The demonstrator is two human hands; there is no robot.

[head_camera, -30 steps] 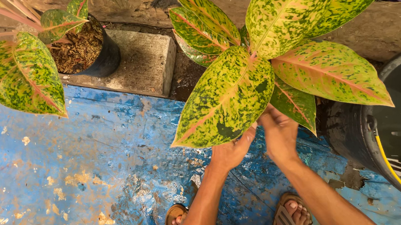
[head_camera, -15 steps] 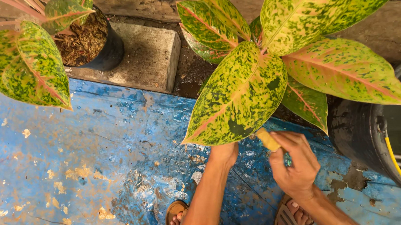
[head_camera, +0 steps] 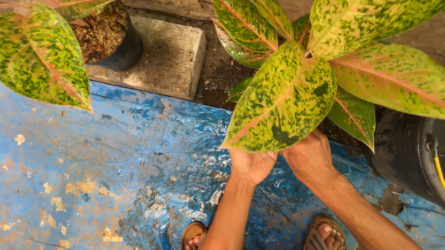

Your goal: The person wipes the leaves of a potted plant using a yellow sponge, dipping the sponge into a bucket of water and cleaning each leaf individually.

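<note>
A plant with big yellow-green speckled leaves and pink midribs (head_camera: 302, 77) fills the upper right. My left hand (head_camera: 251, 164) and my right hand (head_camera: 311, 158) reach up side by side beneath its lowest leaf, where the stem base lies. The leaves hide my fingers, so what they grip cannot be seen. Below, my two sandalled feet (head_camera: 194, 244) stand on a wet, worn blue sheet (head_camera: 81, 192).
A second speckled plant (head_camera: 35, 54) grows in a black pot (head_camera: 123, 48) at the top left, next to a grey concrete block (head_camera: 166, 61). A large dark tub (head_camera: 434, 167) with a yellow hose stands at the right edge.
My right hand, which had dropped lower and away from the plant half a second ago, has returned under the leaves beside my left hand. The view has shifted slightly.
</note>
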